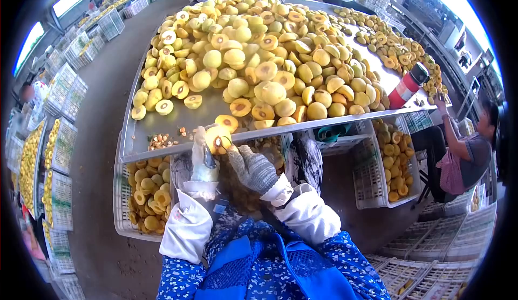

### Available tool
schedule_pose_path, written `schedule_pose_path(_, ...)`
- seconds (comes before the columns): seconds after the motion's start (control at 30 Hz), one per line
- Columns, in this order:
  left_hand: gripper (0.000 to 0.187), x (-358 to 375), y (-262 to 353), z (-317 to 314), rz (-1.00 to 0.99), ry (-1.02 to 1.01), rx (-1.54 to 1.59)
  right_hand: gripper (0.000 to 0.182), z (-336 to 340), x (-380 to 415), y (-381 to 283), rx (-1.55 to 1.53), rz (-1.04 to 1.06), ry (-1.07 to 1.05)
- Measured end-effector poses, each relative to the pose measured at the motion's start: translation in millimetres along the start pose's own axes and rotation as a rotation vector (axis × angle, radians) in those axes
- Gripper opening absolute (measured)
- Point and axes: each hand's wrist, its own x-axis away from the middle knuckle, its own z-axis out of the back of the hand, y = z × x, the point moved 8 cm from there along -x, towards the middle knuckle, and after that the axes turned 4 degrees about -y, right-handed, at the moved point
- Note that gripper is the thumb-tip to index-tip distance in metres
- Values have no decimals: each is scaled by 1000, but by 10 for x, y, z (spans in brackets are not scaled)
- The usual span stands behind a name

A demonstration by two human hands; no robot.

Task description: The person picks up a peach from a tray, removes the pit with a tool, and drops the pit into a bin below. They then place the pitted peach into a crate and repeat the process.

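Observation:
My left hand (203, 157), in a pale glove, is closed on a halved yellow peach (219, 139) at the near edge of the metal table (145, 155). The cut face shows, with a brown-rimmed hollow in its middle. A dark, shiny piece shows against the left glove below the fruit. My right hand (253, 168), in a grey knitted glove, has its fingers curled, their tips right at the peach's lower right edge; I cannot tell what is in them. Another peach half (226, 122) lies just beyond, before a large heap of halves (243, 57).
Pit fragments (159, 141) lie at the table's left corner. A red flask (408, 86) stands on the right. Crates of peach halves (121, 205) (372, 184) sit below the table. A seated person (467, 151) works at right; others stand at the far side.

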Motion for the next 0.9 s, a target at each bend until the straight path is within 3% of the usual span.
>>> schedule_pose_path(0.07, 48, 27, -129, 15, 58, 13, 68, 38, -56, 9, 27, 59, -12, -41)
schedule_pose_path(0.17, 48, 115, 26, 8, -106, 129, -174, 38, -93, 7, -18, 83, -61, -17)
schedule_pose_path(0.2, 49, 130, -104, 81, -14, 145, -48, 38, -123, 21, 8, 41, -156, -39)
schedule_pose_path(0.27, 49, 181, -81, 159, -126, 256, -251, 39, -165, 54, 101, -33, -346, -77)
schedule_pose_path(0.37, 47, 268, -13, 90, -273, 322, -423, 40, -154, 52, 67, -103, -280, 19)
schedule_pose_path(0.4, 45, 301, 9, 59, -317, 327, -459, 39, -154, 47, 49, -103, -293, -51)
schedule_pose_path(0.47, 42, 332, 34, 61, -380, 333, -532, 37, -164, 40, -29, -35, -110, 7)
schedule_pose_path(0.63, 34, 408, 58, -21, -350, 366, -728, 36, -226, 115, -155, 140, 95, 49)
schedule_pose_path(0.67, 35, 426, 112, -73, -383, 357, -852, 35, -205, 131, -169, 119, 87, 49)
schedule_pose_path(0.77, 35, 422, -21, 36, -275, 384, -445, 35, -268, 161, -143, 127, 151, 147)
schedule_pose_path(0.83, 35, 445, 63, -12, -405, 375, -730, 32, -323, 140, -73, 42, 88, 96)
schedule_pose_path(0.9, 36, 463, 62, -16, -422, 371, -766, 32, -330, 142, -37, 22, 50, 48)
